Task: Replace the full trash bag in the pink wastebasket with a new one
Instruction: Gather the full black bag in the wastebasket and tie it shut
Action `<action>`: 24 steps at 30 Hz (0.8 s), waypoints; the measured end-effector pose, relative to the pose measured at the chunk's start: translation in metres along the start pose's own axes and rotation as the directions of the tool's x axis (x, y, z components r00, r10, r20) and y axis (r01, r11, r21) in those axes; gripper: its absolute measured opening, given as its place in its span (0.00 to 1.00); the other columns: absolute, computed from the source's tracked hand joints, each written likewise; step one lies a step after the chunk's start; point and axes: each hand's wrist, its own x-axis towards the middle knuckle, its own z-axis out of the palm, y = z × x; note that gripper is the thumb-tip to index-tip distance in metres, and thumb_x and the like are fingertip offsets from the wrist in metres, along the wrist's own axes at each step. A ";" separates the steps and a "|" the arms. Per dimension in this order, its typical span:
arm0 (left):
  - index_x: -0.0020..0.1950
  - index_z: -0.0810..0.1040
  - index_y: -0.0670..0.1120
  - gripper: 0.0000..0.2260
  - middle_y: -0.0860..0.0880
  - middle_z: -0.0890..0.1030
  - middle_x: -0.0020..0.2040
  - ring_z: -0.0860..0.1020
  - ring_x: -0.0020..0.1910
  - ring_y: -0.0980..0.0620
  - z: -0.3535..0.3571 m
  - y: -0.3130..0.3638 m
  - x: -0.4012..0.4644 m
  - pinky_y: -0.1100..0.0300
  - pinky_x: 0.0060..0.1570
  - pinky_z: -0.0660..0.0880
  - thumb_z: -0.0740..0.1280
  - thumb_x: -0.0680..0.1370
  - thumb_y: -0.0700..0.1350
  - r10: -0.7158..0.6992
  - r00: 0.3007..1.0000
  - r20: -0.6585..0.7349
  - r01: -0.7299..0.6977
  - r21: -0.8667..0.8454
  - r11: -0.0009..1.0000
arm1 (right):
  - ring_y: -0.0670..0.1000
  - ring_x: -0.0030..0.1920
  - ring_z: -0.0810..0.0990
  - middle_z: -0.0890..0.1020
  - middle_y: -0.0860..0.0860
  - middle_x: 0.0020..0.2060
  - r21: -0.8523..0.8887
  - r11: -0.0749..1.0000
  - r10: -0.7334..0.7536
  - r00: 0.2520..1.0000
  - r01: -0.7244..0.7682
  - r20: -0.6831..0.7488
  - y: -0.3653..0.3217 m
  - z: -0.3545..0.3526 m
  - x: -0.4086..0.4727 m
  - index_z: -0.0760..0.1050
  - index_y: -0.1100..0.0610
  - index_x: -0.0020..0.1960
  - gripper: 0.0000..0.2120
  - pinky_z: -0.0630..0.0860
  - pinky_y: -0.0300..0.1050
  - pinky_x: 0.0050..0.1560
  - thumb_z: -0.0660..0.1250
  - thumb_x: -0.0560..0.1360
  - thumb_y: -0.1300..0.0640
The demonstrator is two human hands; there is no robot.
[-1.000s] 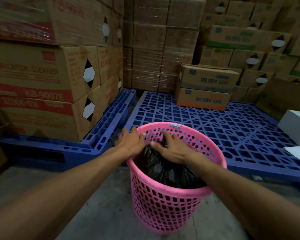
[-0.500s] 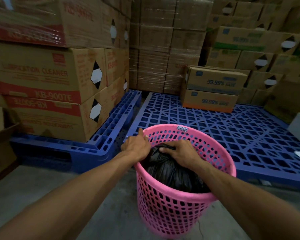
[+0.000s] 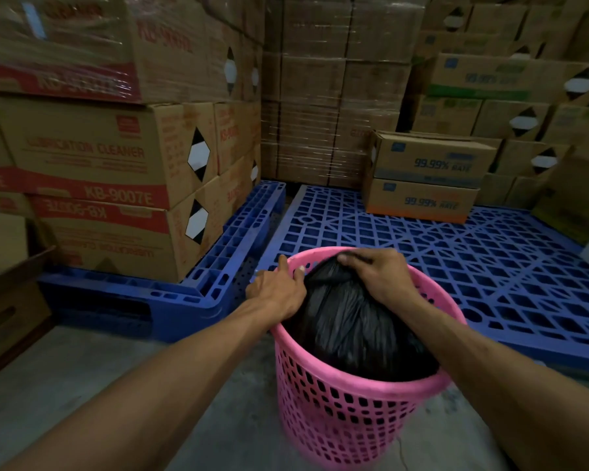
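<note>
The pink basket (image 3: 351,413) stands on the concrete floor (image 3: 82,385) at 6 o'clock, just in front of the blue pallet (image 3: 473,266). The black bag (image 3: 354,321) bulges inside it, its gathered top up at the far rim at 12 o'clock. The right hand (image 3: 378,273) has its grip closed over that gathered top. The left hand (image 3: 279,290) sits at the rim at 10 o'clock, fingers curled over the edge and touching the bag; I cannot tell whether it pinches plastic or only steadies the basket.

Risks, as I judge them: the bag fills the basket tightly, so pulling may lift the light basket too unless the left hand holds it down. Thin plastic could snag on the lattice holes and tear, spilling rubbish. A one-handed hold on the bunched top might slip. No new bag is in view
</note>
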 end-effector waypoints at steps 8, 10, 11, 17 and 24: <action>0.81 0.52 0.53 0.36 0.34 0.62 0.76 0.64 0.73 0.32 -0.002 -0.001 0.002 0.38 0.69 0.61 0.37 0.77 0.69 0.011 1.000 0.005 -0.011 -0.025 1.000 | 0.46 0.50 0.84 0.87 0.49 0.53 -0.110 0.994 0.002 0.998 0.006 0.070 -0.028 -0.043 0.027 0.85 0.56 0.58 0.18 0.74 0.31 0.46 0.72 0.75 0.45; 0.80 0.56 0.50 0.36 0.34 0.63 0.75 0.63 0.73 0.33 -0.005 -0.002 0.003 0.39 0.71 0.61 0.38 0.79 0.68 0.044 0.999 -0.025 -0.045 -0.010 0.999 | 0.45 0.45 0.83 0.87 0.49 0.51 -0.133 0.991 -0.005 0.995 0.018 0.097 -0.027 -0.043 0.028 0.85 0.55 0.58 0.17 0.78 0.33 0.45 0.72 0.76 0.45; 0.80 0.57 0.48 0.35 0.34 0.64 0.75 0.63 0.73 0.34 -0.008 -0.003 0.004 0.39 0.71 0.61 0.39 0.79 0.67 0.059 0.998 -0.034 -0.059 0.010 0.998 | 0.45 0.44 0.83 0.87 0.50 0.50 -0.139 0.990 -0.008 0.993 0.024 0.116 -0.028 -0.043 0.030 0.85 0.55 0.58 0.16 0.81 0.38 0.46 0.71 0.76 0.45; 0.78 0.60 0.42 0.32 0.35 0.67 0.73 0.66 0.71 0.35 -0.075 0.015 0.004 0.43 0.68 0.64 0.45 0.82 0.62 0.037 0.994 0.105 -0.049 0.109 0.993 | 0.47 0.43 0.84 0.88 0.48 0.45 -0.209 0.978 0.061 0.957 0.000 0.285 -0.061 -0.064 0.054 0.85 0.52 0.57 0.16 0.83 0.51 0.48 0.68 0.78 0.43; 0.73 0.65 0.40 0.29 0.37 0.71 0.69 0.70 0.66 0.38 -0.229 0.064 -0.015 0.47 0.67 0.67 0.49 0.83 0.60 0.069 0.976 0.208 -0.106 0.173 0.979 | 0.42 0.35 0.80 0.88 0.47 0.45 -0.235 0.971 0.123 0.944 -0.050 0.306 -0.163 -0.140 0.097 0.84 0.51 0.60 0.18 0.82 0.45 0.40 0.68 0.77 0.42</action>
